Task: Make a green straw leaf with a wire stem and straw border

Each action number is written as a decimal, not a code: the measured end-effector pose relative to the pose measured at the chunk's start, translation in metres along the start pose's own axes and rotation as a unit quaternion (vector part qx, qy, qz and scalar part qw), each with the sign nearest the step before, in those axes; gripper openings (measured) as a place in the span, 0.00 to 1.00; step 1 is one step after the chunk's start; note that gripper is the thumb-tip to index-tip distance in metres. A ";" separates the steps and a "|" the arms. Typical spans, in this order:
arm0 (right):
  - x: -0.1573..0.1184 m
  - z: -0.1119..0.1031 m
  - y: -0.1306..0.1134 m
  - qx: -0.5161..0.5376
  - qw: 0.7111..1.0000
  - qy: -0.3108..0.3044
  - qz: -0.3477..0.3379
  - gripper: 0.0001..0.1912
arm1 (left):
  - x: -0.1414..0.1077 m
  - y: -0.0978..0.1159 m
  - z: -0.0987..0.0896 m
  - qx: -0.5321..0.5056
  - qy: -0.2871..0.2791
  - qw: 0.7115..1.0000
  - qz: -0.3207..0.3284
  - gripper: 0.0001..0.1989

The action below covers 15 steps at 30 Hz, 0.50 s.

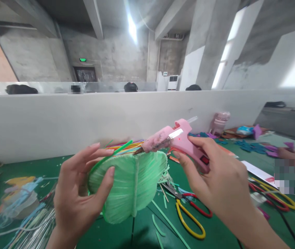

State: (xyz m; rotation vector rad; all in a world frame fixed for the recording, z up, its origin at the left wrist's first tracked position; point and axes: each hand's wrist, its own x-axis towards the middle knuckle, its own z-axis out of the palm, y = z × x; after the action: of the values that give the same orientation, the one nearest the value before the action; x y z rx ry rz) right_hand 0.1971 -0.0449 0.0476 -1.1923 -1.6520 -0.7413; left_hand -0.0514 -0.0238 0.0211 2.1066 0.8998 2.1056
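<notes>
In the head view my left hand point(81, 193) grips a pale green leaf shape point(121, 186) by its left side, thumb in front and fingers behind. The leaf looks built from fuzzy strips, with a raised rib down its middle. A brighter green pipe cleaner point(111, 155) runs along its upper left edge, its free end sticking up past the fingers. My right hand point(214, 180) is closed round the handle of a pink hot glue gun point(178, 138). Its dark nozzle points left and meets, or nearly meets, the leaf's top edge near the rib. A clear glue stick protrudes from the back.
Scissors with red and yellow handles point(189, 214) lie below the glue gun, among green strip offcuts point(166, 221). A second pair point(279, 197) is at right, near another person's hand point(289, 154). Metal wires point(37, 224) lie at left. A white partition point(72, 121) stands behind.
</notes>
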 end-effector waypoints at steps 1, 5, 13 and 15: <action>-0.001 0.000 0.000 -0.003 1.000 0.001 0.001 0.12 | 0.000 0.000 0.000 -0.001 -0.001 1.000 -0.001 0.33; 0.000 -0.001 0.000 -0.009 1.000 0.006 0.008 0.12 | 0.000 0.000 0.000 -0.002 0.001 1.000 -0.001 0.32; -0.006 0.034 0.052 0.005 0.954 -0.083 0.287 0.23 | 0.000 -0.001 -0.003 0.016 0.004 1.000 -0.005 0.32; -0.025 0.048 0.072 -0.046 0.916 -0.196 0.348 0.24 | 0.000 -0.001 -0.003 0.016 -0.003 1.000 -0.006 0.32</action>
State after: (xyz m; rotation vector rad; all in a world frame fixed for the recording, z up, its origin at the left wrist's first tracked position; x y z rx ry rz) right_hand 0.2504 0.0115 0.0030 -1.9430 -1.3425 -0.1271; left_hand -0.0550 -0.0242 0.0206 2.1153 0.9508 2.0920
